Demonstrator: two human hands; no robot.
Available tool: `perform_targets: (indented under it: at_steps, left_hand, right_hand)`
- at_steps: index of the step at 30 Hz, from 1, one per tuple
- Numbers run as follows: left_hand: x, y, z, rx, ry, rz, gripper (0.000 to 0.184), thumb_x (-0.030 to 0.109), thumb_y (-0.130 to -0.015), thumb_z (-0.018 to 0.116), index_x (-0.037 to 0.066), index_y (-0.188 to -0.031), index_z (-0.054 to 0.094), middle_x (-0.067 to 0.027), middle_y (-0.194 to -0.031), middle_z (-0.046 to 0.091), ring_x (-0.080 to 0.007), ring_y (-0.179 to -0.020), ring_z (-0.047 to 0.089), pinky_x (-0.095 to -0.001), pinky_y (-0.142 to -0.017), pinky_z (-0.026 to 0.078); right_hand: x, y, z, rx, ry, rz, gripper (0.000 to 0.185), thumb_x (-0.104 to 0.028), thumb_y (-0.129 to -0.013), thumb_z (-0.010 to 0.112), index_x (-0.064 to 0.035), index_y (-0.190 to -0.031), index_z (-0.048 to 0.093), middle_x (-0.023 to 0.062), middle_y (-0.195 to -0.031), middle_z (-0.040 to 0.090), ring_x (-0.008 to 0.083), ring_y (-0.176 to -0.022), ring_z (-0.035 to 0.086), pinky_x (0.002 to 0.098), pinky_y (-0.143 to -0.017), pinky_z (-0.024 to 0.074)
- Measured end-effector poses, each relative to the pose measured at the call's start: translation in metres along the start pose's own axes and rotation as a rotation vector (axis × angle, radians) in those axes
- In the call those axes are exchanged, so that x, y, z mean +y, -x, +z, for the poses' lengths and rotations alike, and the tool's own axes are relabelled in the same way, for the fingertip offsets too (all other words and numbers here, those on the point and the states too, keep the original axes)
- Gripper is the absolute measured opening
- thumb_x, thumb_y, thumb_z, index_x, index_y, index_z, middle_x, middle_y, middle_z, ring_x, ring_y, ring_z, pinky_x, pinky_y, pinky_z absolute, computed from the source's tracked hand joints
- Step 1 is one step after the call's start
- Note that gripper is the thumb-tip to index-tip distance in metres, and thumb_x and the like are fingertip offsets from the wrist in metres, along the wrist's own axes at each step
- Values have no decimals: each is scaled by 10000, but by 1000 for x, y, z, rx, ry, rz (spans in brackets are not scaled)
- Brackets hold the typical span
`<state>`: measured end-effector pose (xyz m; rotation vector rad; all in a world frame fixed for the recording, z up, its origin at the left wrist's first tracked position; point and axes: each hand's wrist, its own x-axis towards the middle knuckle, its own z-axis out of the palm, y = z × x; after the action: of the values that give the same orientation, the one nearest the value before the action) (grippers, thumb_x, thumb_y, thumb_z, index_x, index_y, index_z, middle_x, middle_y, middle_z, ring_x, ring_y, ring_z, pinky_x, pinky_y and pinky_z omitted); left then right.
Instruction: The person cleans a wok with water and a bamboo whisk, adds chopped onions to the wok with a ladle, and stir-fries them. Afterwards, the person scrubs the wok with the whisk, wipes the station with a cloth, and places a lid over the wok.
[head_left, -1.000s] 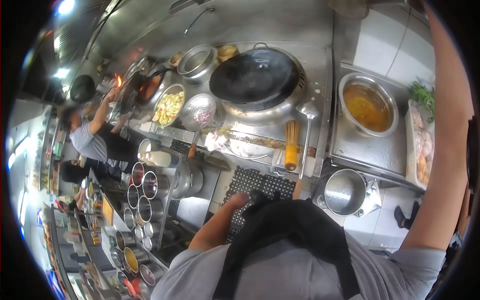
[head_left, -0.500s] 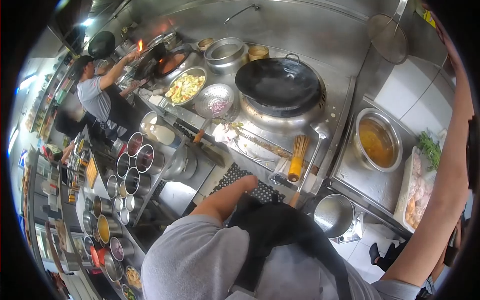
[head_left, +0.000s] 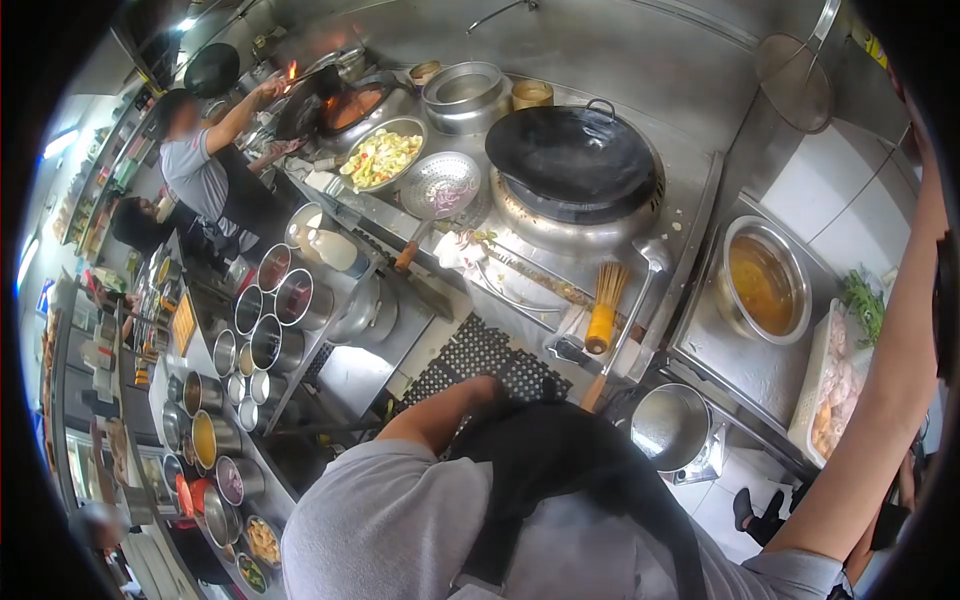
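My left arm [head_left: 440, 415] is bent close to the black apron [head_left: 560, 440]. The hand on that side is hidden, so whatever it touches cannot be seen. Along the right edge my right arm [head_left: 885, 370] stretches up toward the tiled wall, and its hand is lost in the dark rim of the picture. A black wok [head_left: 570, 160] rests on the burner in front of me. Close to it lie a bamboo brush [head_left: 602, 315] with a yellow handle and a long-handled ladle [head_left: 635, 310].
A perforated strainer [head_left: 440, 185] with sliced onion and a bowl of chopped vegetables [head_left: 383, 155] stand left. Right are a bowl of yellow liquid [head_left: 765, 280] and a tray of raw meat [head_left: 825, 400]. A co-worker [head_left: 205, 170] works near a flame. Several pots [head_left: 270, 340] line the shelf.
The view has shifted slightly, so the stove things appear a little further right. My left arm has drawn in toward the apron. My right arm remains stretched upward.
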<state>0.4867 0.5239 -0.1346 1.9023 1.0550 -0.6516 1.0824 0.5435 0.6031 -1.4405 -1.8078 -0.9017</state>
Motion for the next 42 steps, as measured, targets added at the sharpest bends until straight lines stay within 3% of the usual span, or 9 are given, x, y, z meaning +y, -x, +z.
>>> perform_targets:
  at_steps: [5, 9, 12, 21, 24, 27, 33, 39, 42]
  left_hand:
    - [-10, 26, -8, 44, 17, 52, 455, 57, -748, 659, 94, -1201, 679, -138, -946, 720, -284, -784, 704, -404, -641, 568]
    - [19, 51, -26, -13, 204, -157, 292, 91, -761, 637, 83, -1030, 749, -193, -880, 719, -301, -683, 707, -414, -584, 577]
    - [2, 25, -9, -61, 259, -172, 502, 25, -746, 639, 121, -1238, 654, -140, -909, 707, -257, -671, 689, -368, -489, 540]
    - [12, 13, -10, -54, 75, -68, 492, 33, -739, 632, 122, -1221, 676, -159, -1013, 701, -270, -702, 694, -375, -538, 565]
    - [9, 28, -9, 78, 263, 41, 299, 78, -774, 581, 13, -1033, 715, -187, -747, 672, -296, -511, 646, -400, -391, 488]
    - [18, 36, -20, 1, 240, -101, 474, 15, -748, 641, 129, -1207, 678, -139, -900, 701, -250, -664, 687, -375, -505, 565]
    - [47, 70, -38, 17, 320, -144, 429, 18, -767, 654, 115, -1185, 674, -144, -811, 682, -233, -569, 659, -378, -458, 547]
    - [26, 53, -23, 101, 345, -15, 259, 126, -804, 605, 53, -1017, 733, -133, -661, 643, -223, -456, 597, -364, -364, 466]
    - [20, 37, -24, 17, 283, -136, 514, -10, -716, 587, 78, -1218, 653, -160, -779, 682, -227, -502, 637, -367, -418, 510]
  right_hand:
    - [1, 0, 1, 11, -52, 39, 259, -164, -832, 478, -49, -670, 645, 169, -713, 634, 318, -715, 559, 470, -715, 415]
    - [-26, 4, -4, -3, -227, 202, 277, -168, -838, 483, -43, -812, 729, 158, -740, 648, 317, -713, 565, 458, -741, 429]
    - [9, 1, -2, -1, 111, -93, 310, -144, -855, 484, -33, -972, 749, 134, -775, 665, 272, -764, 594, 440, -747, 459]
    - [-21, 5, -4, 81, -342, 499, 296, -120, -872, 512, 46, -1043, 688, 201, -1011, 644, 249, -950, 579, 412, -794, 492]
    - [-6, 2, -10, -73, -206, 272, 260, -103, -864, 526, 68, -1012, 653, 182, -981, 637, 220, -923, 576, 348, -744, 498]
    - [-13, 7, -5, 60, -446, 392, 239, -92, -842, 527, 54, -999, 633, 156, -924, 615, 208, -832, 568, 328, -692, 482]
    - [-7, 5, -5, 32, -438, 396, 306, -95, -849, 532, 62, -1092, 633, 147, -906, 606, 213, -767, 564, 346, -636, 484]
    - [-16, 8, -8, 26, -471, 443, 377, -130, -874, 548, 47, -1193, 641, 148, -969, 610, 223, -822, 592, 352, -726, 520]
    - [-11, 8, -9, 9, -352, 352, 377, -145, -882, 553, 37, -1194, 663, 158, -991, 623, 229, -843, 606, 358, -751, 530]
